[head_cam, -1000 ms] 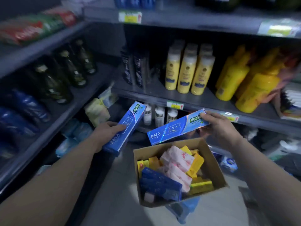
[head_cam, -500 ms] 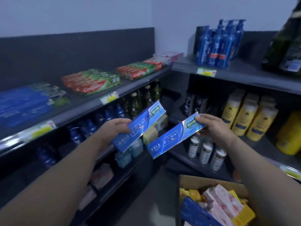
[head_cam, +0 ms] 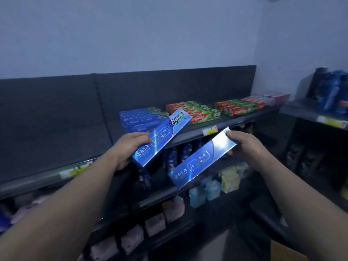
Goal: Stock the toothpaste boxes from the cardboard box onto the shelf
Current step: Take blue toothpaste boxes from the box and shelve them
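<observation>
My left hand [head_cam: 128, 147] grips a blue toothpaste box [head_cam: 162, 136] by its lower end, and the box's far end points up toward the top shelf [head_cam: 188, 135]. A second blue toothpaste box [head_cam: 199, 161] is held by my right hand [head_cam: 244, 146] at its upper end, slanting down to the left in front of the shelf edge. A stack of matching blue toothpaste boxes [head_cam: 137, 119] lies on the top shelf just behind the left box. Only a corner of the cardboard box [head_cam: 286, 251] shows at the bottom right.
Red and green toothpaste boxes [head_cam: 199, 112] lie in rows to the right on the top shelf. The shelf's left part [head_cam: 56, 147] is bare. Lower shelves hold blue bottles [head_cam: 178, 157] and small packets [head_cam: 212, 189]. A side shelf with blue bottles [head_cam: 333, 89] stands at right.
My view has swung up and left toward the top shelf. Both hands have carried their boxes up near the blue stack. The cardboard box has dropped almost out of view.
</observation>
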